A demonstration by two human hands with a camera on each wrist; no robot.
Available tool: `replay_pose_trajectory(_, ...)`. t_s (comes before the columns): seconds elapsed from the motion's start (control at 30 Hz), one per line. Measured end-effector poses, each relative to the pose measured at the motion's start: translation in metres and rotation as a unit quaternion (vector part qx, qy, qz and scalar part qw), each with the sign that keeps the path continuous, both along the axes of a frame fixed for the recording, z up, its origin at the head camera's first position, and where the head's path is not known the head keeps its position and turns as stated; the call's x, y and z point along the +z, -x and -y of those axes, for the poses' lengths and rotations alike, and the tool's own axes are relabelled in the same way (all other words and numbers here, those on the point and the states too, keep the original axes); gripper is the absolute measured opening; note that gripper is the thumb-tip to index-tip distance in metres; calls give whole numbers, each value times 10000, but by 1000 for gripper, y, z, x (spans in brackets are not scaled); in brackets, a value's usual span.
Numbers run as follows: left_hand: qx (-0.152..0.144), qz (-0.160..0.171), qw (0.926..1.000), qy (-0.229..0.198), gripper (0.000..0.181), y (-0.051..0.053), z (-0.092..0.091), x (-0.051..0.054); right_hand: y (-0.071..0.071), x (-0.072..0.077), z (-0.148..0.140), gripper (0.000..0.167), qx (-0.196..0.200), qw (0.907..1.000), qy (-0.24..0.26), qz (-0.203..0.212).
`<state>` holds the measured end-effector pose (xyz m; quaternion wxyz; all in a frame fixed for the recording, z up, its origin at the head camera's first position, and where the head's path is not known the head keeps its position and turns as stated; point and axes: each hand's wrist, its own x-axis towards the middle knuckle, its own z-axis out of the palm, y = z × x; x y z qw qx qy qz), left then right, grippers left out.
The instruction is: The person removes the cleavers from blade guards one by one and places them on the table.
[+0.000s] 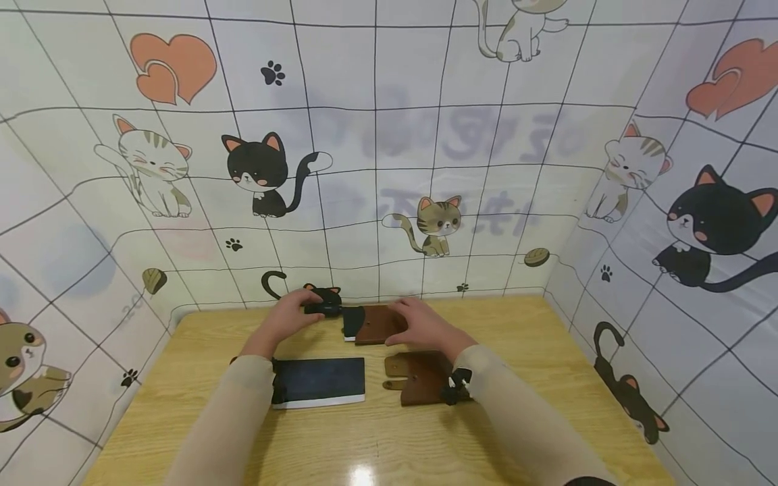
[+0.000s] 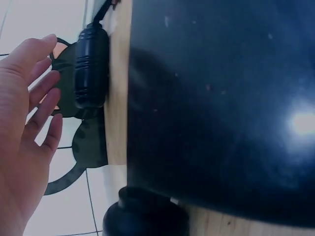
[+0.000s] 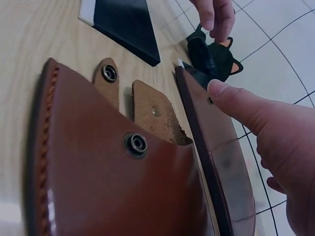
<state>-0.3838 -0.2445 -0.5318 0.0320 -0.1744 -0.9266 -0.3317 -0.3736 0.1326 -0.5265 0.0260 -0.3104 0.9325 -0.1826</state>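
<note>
At the back of the table lies a smaller cleaver with a black handle (image 1: 325, 310), its blade partly inside a brown leather sheath (image 1: 372, 324). My left hand (image 1: 294, 316) hovers at that handle; in the left wrist view its relaxed fingers show a gap from it. My right hand (image 1: 421, 325) is at the sheath's right end, thumb toward the front edge; firm contact cannot be told. Nearer me lies a larger cleaver with a wide dark blade (image 1: 319, 379), its black handle (image 2: 147, 214) under my left forearm. A second brown leather sheath (image 1: 425, 381) lies under my right wrist.
The wooden table (image 1: 377, 439) meets a white cat-print cloth (image 1: 377, 189) at the back and sides. Two loose straps with a metal snap (image 3: 109, 73) stick out from the nearer sheath. The blades lie flat.
</note>
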Motion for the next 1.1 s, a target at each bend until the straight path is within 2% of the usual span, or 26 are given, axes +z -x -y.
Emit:
replay_pose_trajectory(0.2,-30,-94,10000,0,40,8,-2,-5,10,0,12,96,71,9997,-180,-145)
replay_pose_trajectory(0.5,-136,-325,9992,205,47,18,-13,-11,14,1,34,98,-30,9988,-465,-159)
replay_pose_trajectory(0.83,-91,-205,9991,367,47,21,-25,-18,21,-16,45,107,52,9981,-621,-37)
replay_pose_trajectory(1.03,57,104,9985,537,53,22,-31,-21,24,-26,48,109,131,9988,-472,48)
replay_pose_trajectory(1.07,59,151,9986,502,54,26,-29,-26,25,-27,48,109,128,9988,-463,64)
replay_pose_trajectory(1.1,65,219,9985,500,54,27,-30,-26,25,-28,49,109,115,9988,-462,60)
